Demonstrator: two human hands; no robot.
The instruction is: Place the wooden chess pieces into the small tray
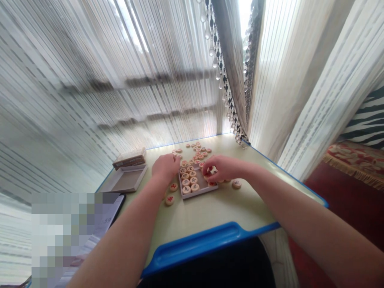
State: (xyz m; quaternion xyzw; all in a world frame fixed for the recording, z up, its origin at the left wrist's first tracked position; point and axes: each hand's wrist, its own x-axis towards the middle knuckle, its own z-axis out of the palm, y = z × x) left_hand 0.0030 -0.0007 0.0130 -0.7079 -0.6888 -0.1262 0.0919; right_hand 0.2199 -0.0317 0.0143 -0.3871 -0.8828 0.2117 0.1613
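A shallow white box tray (pixel 199 195) lies on the table with round wooden Chinese chess pieces in it. Two columns of black-marked pieces (pixel 186 182) fill its left side, and a few more sit at its right side. My right hand (pixel 222 168) reaches over the tray's right side, thumb and fingers pinched around a Chinese chess piece that they partly cover. Beside the tray's far left corner is my left hand (pixel 166 168), its fingers curled together; whatever they hold, if anything, is hidden. Two red-marked pieces (pixel 169 200) lie left of the tray.
Loose pieces (pixel 198 150) are scattered beyond the tray, with another piece (pixel 237 184) to the right. At the left are an empty box half (pixel 127 179), a flat brown box (pixel 129 157) and a screened device (pixel 115 208). A blue rim (pixel 198 244) edges the table (pixel 240 208).
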